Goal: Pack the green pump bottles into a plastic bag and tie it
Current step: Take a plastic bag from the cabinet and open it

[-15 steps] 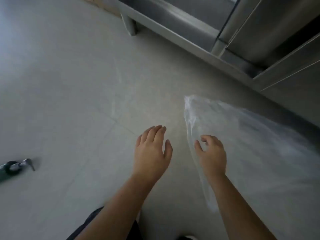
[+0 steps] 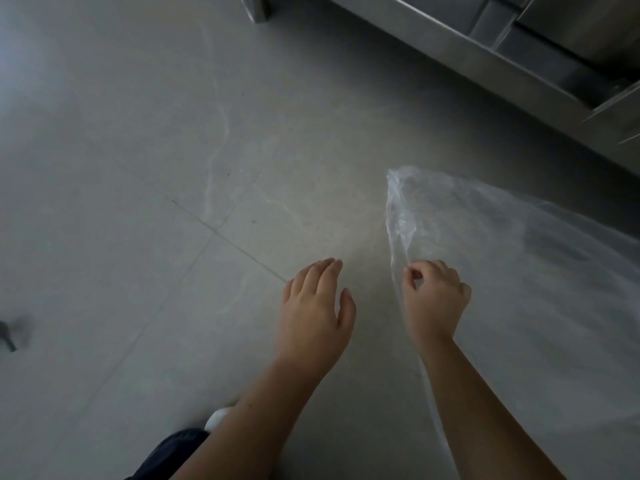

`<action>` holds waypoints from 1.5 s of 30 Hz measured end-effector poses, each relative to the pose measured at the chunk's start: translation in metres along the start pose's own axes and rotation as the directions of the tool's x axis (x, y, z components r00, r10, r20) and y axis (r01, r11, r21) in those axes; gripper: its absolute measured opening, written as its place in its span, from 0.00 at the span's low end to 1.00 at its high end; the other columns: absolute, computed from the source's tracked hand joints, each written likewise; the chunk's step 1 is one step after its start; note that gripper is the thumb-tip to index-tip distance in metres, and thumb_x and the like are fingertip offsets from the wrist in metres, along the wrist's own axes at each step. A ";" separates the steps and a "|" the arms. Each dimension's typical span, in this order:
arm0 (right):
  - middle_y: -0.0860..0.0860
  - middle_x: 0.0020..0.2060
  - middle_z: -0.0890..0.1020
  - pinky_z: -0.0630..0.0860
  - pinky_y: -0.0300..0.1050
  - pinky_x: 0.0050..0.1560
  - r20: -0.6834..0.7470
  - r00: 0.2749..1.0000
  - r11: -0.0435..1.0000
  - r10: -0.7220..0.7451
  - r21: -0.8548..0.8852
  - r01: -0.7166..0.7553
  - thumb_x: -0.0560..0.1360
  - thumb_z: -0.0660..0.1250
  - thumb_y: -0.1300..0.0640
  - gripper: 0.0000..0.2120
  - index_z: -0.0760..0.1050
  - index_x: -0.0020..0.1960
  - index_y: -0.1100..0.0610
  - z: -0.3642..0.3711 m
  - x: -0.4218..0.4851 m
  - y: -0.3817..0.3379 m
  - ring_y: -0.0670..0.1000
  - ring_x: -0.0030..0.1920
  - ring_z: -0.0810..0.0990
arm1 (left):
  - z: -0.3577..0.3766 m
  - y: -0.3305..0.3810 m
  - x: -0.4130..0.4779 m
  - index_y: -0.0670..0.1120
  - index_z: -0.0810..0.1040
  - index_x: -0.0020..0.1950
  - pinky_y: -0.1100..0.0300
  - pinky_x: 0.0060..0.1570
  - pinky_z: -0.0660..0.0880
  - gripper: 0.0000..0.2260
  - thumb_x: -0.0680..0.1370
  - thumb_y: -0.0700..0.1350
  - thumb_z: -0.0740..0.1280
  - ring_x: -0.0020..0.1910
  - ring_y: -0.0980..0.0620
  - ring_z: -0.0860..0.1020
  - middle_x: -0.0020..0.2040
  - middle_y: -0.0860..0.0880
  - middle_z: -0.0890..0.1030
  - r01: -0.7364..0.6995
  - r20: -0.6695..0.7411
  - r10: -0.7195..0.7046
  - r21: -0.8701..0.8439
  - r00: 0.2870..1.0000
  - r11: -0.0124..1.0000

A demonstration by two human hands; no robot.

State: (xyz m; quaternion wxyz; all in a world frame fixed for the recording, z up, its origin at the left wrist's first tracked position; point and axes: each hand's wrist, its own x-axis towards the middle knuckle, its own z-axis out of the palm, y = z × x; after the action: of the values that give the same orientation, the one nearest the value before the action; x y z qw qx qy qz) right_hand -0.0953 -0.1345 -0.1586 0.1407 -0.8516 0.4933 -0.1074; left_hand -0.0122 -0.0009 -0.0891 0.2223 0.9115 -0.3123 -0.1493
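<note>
A large clear plastic bag (image 2: 512, 271) lies spread on the grey tiled floor at the right. My right hand (image 2: 433, 299) pinches the bag's left edge between thumb and forefinger. My left hand (image 2: 315, 310) hovers flat over the floor just left of it, fingers straight and holding nothing. At the far left edge only the grey pump head of a bottle (image 2: 7, 336) shows; the rest of it is out of frame.
A stainless steel cabinet (image 2: 519, 57) runs along the upper right, with one metal leg (image 2: 258, 8) at the top. My dark trouser leg (image 2: 173, 452) and a white shoe tip (image 2: 216, 419) are at the bottom. Bare floor tiles (image 2: 138, 168) spread to the left.
My right hand's fingers have curled and pinched the bag's edge. The view has shifted right, so the pump bottle has slid almost out of frame.
</note>
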 end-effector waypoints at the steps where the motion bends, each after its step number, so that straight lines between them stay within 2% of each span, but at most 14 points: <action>1: 0.54 0.31 0.81 0.65 0.46 0.39 0.002 1.000 1.000 0.005 0.022 -0.005 0.66 0.68 0.62 0.01 0.78 0.36 0.58 -0.005 0.001 -0.001 0.57 0.32 0.77 | -0.002 0.001 0.001 0.41 0.75 0.61 0.53 0.58 0.70 0.19 0.74 0.48 0.56 0.57 0.46 0.77 0.57 0.45 0.80 0.013 0.002 -0.013 -0.010 1.000 1.000; 4: 0.55 0.32 0.81 0.68 0.46 0.39 0.040 0.999 0.995 0.005 0.099 -0.009 0.68 0.69 0.63 0.01 0.78 0.38 0.60 -0.032 0.001 -0.006 0.56 0.32 0.77 | -0.019 0.013 0.001 0.41 0.75 0.61 0.55 0.58 0.68 0.19 0.74 0.48 0.56 0.57 0.46 0.77 0.57 0.45 0.80 0.054 -0.002 -0.054 -0.040 0.999 0.998; 6: 0.56 0.33 0.82 0.75 0.51 0.38 0.058 0.998 0.987 0.004 0.162 -0.013 0.69 0.68 0.64 0.01 0.79 0.39 0.61 -0.059 0.000 -0.014 0.56 0.32 0.78 | -0.037 0.026 -0.004 0.41 0.74 0.61 0.55 0.58 0.68 0.20 0.75 0.48 0.56 0.58 0.46 0.76 0.57 0.45 0.80 0.076 -0.012 -0.077 -0.065 0.997 0.995; 9: 0.56 0.35 0.82 0.76 0.56 0.38 0.065 0.998 0.971 0.026 0.234 -0.040 0.69 0.67 0.64 0.03 0.79 0.41 0.61 -0.110 0.000 -0.031 0.56 0.34 0.77 | -0.069 0.050 -0.015 0.41 0.74 0.62 0.57 0.58 0.66 0.20 0.75 0.49 0.55 0.58 0.46 0.76 0.58 0.45 0.79 0.105 -0.001 -0.106 -0.093 0.994 0.990; 15: 0.51 0.36 0.79 0.76 0.52 0.41 0.106 0.991 0.938 0.082 0.329 -0.113 0.71 0.66 0.64 0.04 0.79 0.43 0.60 -0.225 0.001 -0.071 0.54 0.38 0.77 | -0.145 0.107 -0.040 0.42 0.74 0.62 0.57 0.58 0.66 0.23 0.74 0.52 0.53 0.59 0.45 0.75 0.59 0.45 0.79 0.179 0.025 -0.177 -0.154 0.984 0.972; 18: 0.48 0.38 0.76 0.74 0.44 0.42 0.150 0.982 0.903 0.116 0.396 -0.167 0.72 0.65 0.63 0.04 0.79 0.44 0.59 -0.289 0.004 -0.092 0.53 0.41 0.77 | -0.194 0.134 -0.051 0.41 0.74 0.61 0.56 0.58 0.66 0.23 0.74 0.52 0.53 0.58 0.45 0.76 0.58 0.44 0.79 0.190 -0.002 -0.193 -0.176 0.981 0.966; 24: 0.48 0.41 0.79 0.70 0.35 0.43 0.193 0.973 0.817 0.125 0.536 -0.212 0.73 0.64 0.63 0.06 0.79 0.46 0.56 -0.408 0.006 -0.144 0.48 0.41 0.76 | -0.294 0.173 -0.082 0.40 0.74 0.62 0.54 0.58 0.68 0.25 0.74 0.53 0.53 0.58 0.44 0.76 0.58 0.43 0.79 0.221 -0.069 -0.236 -0.174 0.969 0.960; 26: 0.48 0.40 0.79 0.69 0.27 0.41 0.186 0.977 0.793 0.108 0.577 -0.197 0.73 0.65 0.63 0.06 0.78 0.46 0.55 -0.446 0.007 -0.163 0.45 0.39 0.76 | -0.327 0.184 -0.093 0.40 0.73 0.63 0.53 0.59 0.68 0.23 0.74 0.52 0.55 0.59 0.44 0.75 0.59 0.43 0.78 0.236 -0.096 -0.258 -0.193 0.961 0.952; 28: 0.47 0.38 0.79 0.68 0.24 0.40 0.158 0.984 0.776 0.082 0.609 -0.162 0.72 0.65 0.63 0.06 0.78 0.44 0.54 -0.483 0.006 -0.182 0.43 0.38 0.76 | -0.358 0.194 -0.102 0.40 0.72 0.64 0.53 0.60 0.67 0.21 0.74 0.49 0.58 0.60 0.44 0.74 0.60 0.43 0.78 0.257 -0.116 -0.285 -0.207 0.952 0.944; 32: 0.45 0.36 0.78 0.68 0.25 0.38 0.137 0.990 0.709 0.028 0.696 -0.116 0.72 0.65 0.64 0.09 0.76 0.41 0.49 -0.553 0.001 -0.223 0.41 0.38 0.75 | -0.422 0.213 -0.119 0.39 0.72 0.64 0.55 0.60 0.66 0.19 0.75 0.45 0.62 0.61 0.44 0.74 0.61 0.42 0.77 0.262 -0.191 -0.304 -0.216 0.933 0.940; 35: 0.45 0.35 0.78 0.69 0.26 0.38 0.119 0.992 0.671 -0.031 0.739 -0.068 0.72 0.65 0.63 0.10 0.75 0.41 0.48 -0.600 -0.004 -0.253 0.42 0.37 0.75 | -0.467 0.220 -0.133 0.38 0.71 0.64 0.51 0.61 0.67 0.18 0.75 0.40 0.66 0.62 0.42 0.73 0.61 0.41 0.76 0.283 -0.248 -0.336 -0.227 0.909 0.932; 38: 0.45 0.34 0.78 0.68 0.25 0.37 0.089 0.992 0.633 -0.092 0.774 -0.010 0.72 0.65 0.63 0.09 0.75 0.40 0.48 -0.646 -0.005 -0.284 0.41 0.36 0.75 | -0.510 0.223 -0.152 0.38 0.71 0.65 0.48 0.62 0.68 0.19 0.75 0.40 0.65 0.63 0.42 0.72 0.62 0.40 0.75 0.319 -0.302 -0.383 -0.240 0.873 0.917; 42: 0.48 0.37 0.79 0.69 0.27 0.38 0.033 0.977 0.592 -0.211 0.800 0.100 0.73 0.65 0.62 0.07 0.76 0.42 0.50 -0.704 -0.004 -0.331 0.45 0.37 0.75 | -0.556 0.218 -0.174 0.38 0.70 0.65 0.47 0.62 0.68 0.19 0.75 0.40 0.65 0.64 0.42 0.71 0.63 0.40 0.74 0.363 -0.361 -0.436 -0.253 0.824 0.897; 45: 0.45 0.35 0.77 0.69 0.27 0.38 0.003 0.959 0.565 -0.284 0.809 0.165 0.73 0.64 0.61 0.08 0.74 0.40 0.48 -0.744 -0.009 -0.367 0.44 0.37 0.75 | -0.590 0.214 -0.189 0.38 0.69 0.66 0.47 0.63 0.67 0.19 0.75 0.40 0.64 0.64 0.42 0.70 0.64 0.40 0.73 0.385 -0.402 -0.481 -0.300 0.779 0.873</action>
State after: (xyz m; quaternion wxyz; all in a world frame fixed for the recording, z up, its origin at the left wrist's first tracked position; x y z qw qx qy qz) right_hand -0.0416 -0.0527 0.6648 0.5256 -0.7579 0.2691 -0.2774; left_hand -0.0211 0.1520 0.5480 0.3408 0.9400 -0.0143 -0.0049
